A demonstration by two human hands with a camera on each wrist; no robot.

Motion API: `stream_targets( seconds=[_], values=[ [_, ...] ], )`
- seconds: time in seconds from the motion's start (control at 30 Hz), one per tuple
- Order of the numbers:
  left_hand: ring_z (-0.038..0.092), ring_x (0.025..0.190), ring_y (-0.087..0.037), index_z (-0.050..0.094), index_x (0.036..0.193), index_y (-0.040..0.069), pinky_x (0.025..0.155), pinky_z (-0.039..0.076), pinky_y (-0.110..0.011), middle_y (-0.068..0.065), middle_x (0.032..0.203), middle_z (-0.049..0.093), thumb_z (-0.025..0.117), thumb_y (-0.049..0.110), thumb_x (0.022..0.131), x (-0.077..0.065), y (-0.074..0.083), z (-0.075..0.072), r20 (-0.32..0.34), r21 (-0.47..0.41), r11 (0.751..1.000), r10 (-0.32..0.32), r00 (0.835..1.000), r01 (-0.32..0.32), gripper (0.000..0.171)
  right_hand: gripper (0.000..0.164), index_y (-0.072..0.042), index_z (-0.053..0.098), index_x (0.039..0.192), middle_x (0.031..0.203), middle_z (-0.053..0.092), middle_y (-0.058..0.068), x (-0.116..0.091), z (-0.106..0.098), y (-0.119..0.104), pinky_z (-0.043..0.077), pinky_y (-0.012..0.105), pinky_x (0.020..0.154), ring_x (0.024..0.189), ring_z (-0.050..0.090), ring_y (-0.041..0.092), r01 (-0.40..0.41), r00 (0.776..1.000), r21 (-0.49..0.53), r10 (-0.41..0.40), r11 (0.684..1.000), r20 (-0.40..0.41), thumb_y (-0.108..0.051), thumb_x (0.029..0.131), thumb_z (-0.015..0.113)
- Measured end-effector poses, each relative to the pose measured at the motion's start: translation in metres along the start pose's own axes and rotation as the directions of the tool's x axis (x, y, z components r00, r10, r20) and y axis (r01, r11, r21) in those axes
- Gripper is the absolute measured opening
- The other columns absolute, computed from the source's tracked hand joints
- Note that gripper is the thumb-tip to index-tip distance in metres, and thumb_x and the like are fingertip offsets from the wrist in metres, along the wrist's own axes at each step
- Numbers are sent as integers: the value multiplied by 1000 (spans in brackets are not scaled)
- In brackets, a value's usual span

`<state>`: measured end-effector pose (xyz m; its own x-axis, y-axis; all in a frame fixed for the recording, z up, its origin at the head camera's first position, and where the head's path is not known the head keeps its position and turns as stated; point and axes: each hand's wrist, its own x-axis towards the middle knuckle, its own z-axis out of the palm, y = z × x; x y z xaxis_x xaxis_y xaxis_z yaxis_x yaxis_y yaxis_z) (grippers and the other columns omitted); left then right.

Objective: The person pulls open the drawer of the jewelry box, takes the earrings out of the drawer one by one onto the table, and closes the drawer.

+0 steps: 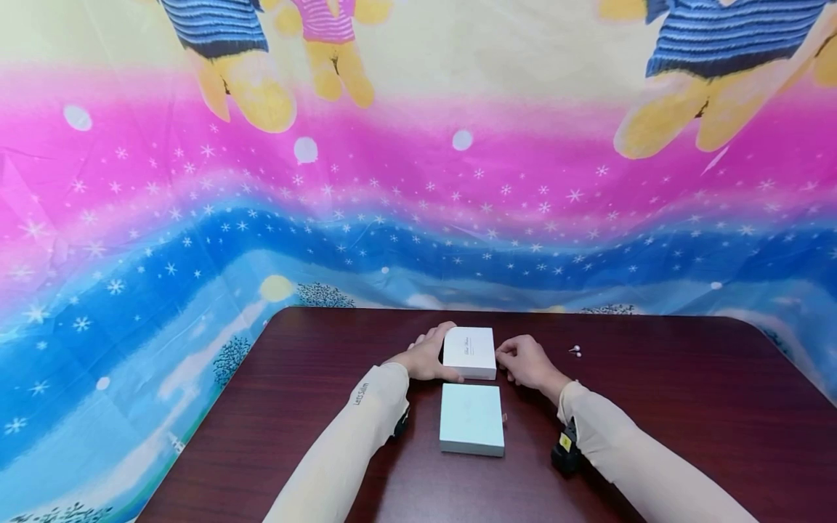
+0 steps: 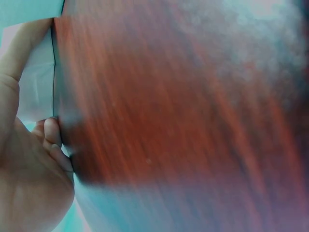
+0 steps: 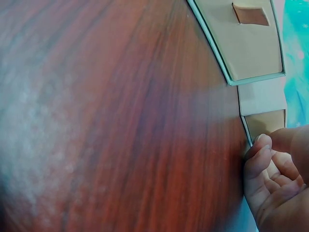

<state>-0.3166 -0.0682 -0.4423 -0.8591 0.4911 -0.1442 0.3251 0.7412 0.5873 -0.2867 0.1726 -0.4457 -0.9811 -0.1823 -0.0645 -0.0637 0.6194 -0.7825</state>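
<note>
A white box [image 1: 471, 352] with small dark lettering lies flat towards the far side of the table. My left hand [image 1: 426, 357] grips its left end, with the thumb along the near side and the fingers at the far side. At the box's right end, my right hand [image 1: 526, 362] pinches with thumb and forefinger; the fingertips hide most of what is between them, which looks like a pull tab. Nearer to me lies a pale mint box [image 1: 471, 418], untouched, with a brown pull tab [image 3: 251, 15] on its tan right end.
Two small white bead-like pieces [image 1: 576, 351], perhaps earrings, lie right of my right hand. The dark red wooden table [image 1: 686, 414] ends at a printed cloth backdrop [image 1: 418, 218] behind it.
</note>
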Motion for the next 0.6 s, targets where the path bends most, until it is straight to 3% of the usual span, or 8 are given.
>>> stream_targets(
  seconds=[0.6],
  values=[
    [40, 129, -29, 16, 161, 19, 112, 30, -51, -9, 155, 38, 84, 41, 79, 0, 2, 1, -10, 13, 1000, -1, 1000, 1, 108, 22, 1, 74, 105, 67, 65, 8, 0, -2, 1, 47, 31, 50, 52, 56, 15, 11, 1000, 13, -11, 1000, 3, -12, 103, 55]
  ],
)
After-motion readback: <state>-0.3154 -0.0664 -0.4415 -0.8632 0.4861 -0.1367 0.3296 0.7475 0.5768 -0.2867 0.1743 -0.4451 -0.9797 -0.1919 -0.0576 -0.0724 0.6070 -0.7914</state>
